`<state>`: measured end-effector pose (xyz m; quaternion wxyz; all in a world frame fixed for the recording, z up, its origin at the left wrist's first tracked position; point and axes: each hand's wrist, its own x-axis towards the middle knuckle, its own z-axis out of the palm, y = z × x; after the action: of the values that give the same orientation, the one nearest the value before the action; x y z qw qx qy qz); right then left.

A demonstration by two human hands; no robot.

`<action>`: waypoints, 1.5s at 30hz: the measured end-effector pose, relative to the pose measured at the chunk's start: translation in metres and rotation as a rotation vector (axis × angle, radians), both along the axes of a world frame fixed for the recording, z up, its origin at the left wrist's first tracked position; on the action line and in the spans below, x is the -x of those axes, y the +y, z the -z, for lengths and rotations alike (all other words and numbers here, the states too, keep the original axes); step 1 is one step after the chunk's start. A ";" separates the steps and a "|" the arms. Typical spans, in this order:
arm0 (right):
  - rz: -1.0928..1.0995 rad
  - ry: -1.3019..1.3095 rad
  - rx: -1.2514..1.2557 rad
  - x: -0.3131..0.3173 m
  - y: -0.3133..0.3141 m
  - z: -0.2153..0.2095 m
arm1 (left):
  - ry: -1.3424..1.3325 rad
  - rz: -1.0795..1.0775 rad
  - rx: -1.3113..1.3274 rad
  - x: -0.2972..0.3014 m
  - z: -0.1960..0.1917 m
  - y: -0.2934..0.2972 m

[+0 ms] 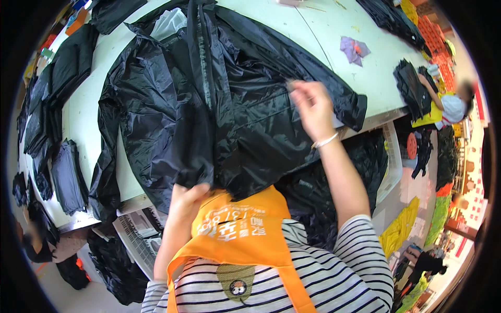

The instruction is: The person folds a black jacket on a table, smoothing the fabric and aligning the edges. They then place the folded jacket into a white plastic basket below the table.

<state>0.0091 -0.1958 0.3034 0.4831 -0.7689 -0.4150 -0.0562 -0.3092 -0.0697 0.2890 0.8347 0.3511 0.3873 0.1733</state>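
A black jacket [261, 115] with a front zip lies spread on the white table, its lower hem hanging over the near edge. My left hand [189, 197] is closed on the jacket's hem, just left of the zip, close to my orange apron [240, 221]. Above the right front panel, near a pocket seam, my right hand [313, 107] is raised with the fingers pinched together. Something small may be at its fingertips, but blur hides what it is. A pale lining shows at the jacket's collar end.
Folded black garments [65, 88] are stacked along the left of the white table [344, 23]. A lilac scrap [355, 49] lies at the far right. White crates [391, 161] with black garments stand below the near edge. Another person [459, 107] works at the right.
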 end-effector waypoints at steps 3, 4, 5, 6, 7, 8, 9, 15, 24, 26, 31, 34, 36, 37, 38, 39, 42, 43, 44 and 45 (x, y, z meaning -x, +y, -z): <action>0.307 0.128 0.145 -0.162 -0.037 0.046 | -0.014 -0.018 0.092 0.035 0.021 0.004; 0.394 -0.042 0.260 -0.216 -0.059 0.063 | -0.052 -0.029 0.169 0.048 0.030 0.002; 0.433 -0.071 0.299 -0.277 -0.091 0.095 | 0.080 -0.060 0.126 0.054 0.030 -0.003; 0.476 -0.002 0.571 -0.316 -0.106 0.108 | 0.215 -0.109 0.082 0.060 0.030 -0.011; 0.497 -0.146 0.751 -0.353 -0.130 0.130 | 0.345 -0.151 0.050 0.065 0.031 -0.020; 0.506 -0.167 0.859 -0.381 -0.144 0.155 | 0.422 -0.247 -0.035 0.074 0.045 -0.033; 0.500 -0.150 0.946 -0.407 -0.157 0.177 | 0.509 -0.231 -0.019 0.087 0.059 -0.039; 0.670 -0.141 1.100 -0.501 -0.165 0.205 | 0.425 -0.482 0.155 0.079 0.037 -0.050; -0.542 1.017 0.759 -0.043 0.021 0.066 | -0.041 -0.541 0.367 0.088 0.027 0.002; -0.567 0.898 0.880 0.042 0.024 0.094 | 0.039 -0.418 0.438 0.080 0.034 0.009; -0.292 0.547 0.526 0.132 0.028 0.123 | -0.049 -0.321 0.332 0.076 0.038 0.019; -0.236 0.604 0.503 0.136 0.031 0.142 | 0.034 -0.399 0.126 0.087 0.027 0.051; -0.262 0.708 0.559 0.131 0.038 0.144 | 0.106 -0.393 0.030 0.100 0.018 0.077; -0.279 0.764 0.585 0.129 0.040 0.144 | 0.082 -0.417 0.023 0.108 0.012 0.091; -0.296 0.821 0.609 0.127 0.040 0.143 | 0.059 -0.440 0.017 0.116 0.004 0.104; -0.295 0.794 0.469 0.126 0.041 0.130 | 0.059 -0.521 -0.073 0.129 -0.011 0.117; -0.017 0.482 0.321 0.073 0.026 0.063 | -0.030 -0.813 -0.343 0.167 -0.070 0.152; 0.089 0.476 0.123 0.043 0.007 0.056 | -0.099 -0.845 -0.389 0.169 -0.093 0.154; 0.205 0.172 0.209 0.022 -0.006 0.018 | -0.160 -0.891 -0.444 0.173 -0.114 0.150; 0.229 0.187 0.211 0.005 -0.022 -0.015 | -0.171 -0.917 -0.506 0.170 -0.123 0.142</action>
<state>0.0043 -0.2173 0.3187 0.4266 -0.8595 -0.2814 0.0047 -0.4790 0.0728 0.4120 0.5909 0.3209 0.3777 0.6366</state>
